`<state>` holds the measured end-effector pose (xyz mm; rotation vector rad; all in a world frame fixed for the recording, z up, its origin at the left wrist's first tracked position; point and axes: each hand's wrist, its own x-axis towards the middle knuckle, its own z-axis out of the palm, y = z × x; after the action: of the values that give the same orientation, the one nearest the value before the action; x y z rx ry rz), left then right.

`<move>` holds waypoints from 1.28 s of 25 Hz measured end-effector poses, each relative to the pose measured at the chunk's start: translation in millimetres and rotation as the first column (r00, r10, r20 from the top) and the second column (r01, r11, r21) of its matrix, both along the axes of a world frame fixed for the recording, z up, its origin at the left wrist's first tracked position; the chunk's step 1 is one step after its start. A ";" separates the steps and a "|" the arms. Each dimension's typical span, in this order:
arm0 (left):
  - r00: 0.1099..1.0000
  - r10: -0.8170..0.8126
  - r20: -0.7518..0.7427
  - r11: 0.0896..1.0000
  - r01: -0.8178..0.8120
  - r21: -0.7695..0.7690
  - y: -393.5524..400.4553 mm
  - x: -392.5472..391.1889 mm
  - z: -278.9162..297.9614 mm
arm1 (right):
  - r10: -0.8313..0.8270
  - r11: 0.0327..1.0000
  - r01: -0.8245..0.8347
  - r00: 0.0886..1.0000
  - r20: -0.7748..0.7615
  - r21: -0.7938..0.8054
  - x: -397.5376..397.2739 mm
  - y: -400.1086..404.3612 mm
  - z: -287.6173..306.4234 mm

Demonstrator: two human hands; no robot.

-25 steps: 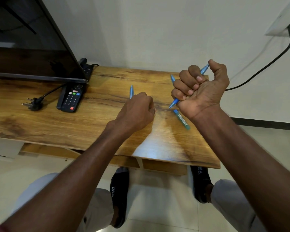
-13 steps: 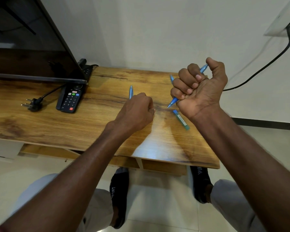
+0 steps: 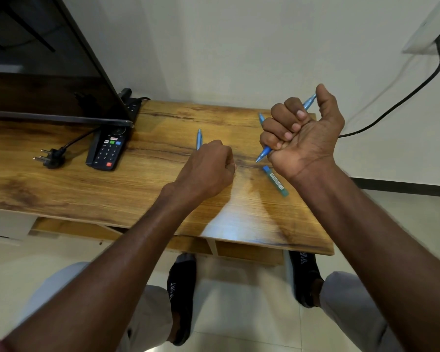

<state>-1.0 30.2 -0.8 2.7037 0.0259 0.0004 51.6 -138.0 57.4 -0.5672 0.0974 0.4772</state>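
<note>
Fisting a pen [image 3: 310, 100], the right grip [image 3: 302, 141] looked secure. Whether the curled left grip [image 3: 206, 166] held the mid-frame pen [image 3: 199, 138] was unclear; pinching its barrel seemed wisest.

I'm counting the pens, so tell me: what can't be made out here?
Head view:
- How many blue pens the right hand grips: its curled fingers cover them.
- Whether the left hand pinches the pen beneath it: its back hides the fingertips.
- Print on the capped tube: too small.
- Television: cut by the left and top edges.
</note>
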 end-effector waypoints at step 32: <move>0.942 -0.306 -0.140 0.203 -0.079 -0.976 -13.9 -2.7 23.6 | -0.142 0.981 0.158 0.980 -0.136 0.115 13.7 -18.5 -1.4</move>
<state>-3.7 16.3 22.7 1.3129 -0.0698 -0.3722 65.3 -156.5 56.0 -0.4024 0.2290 0.3689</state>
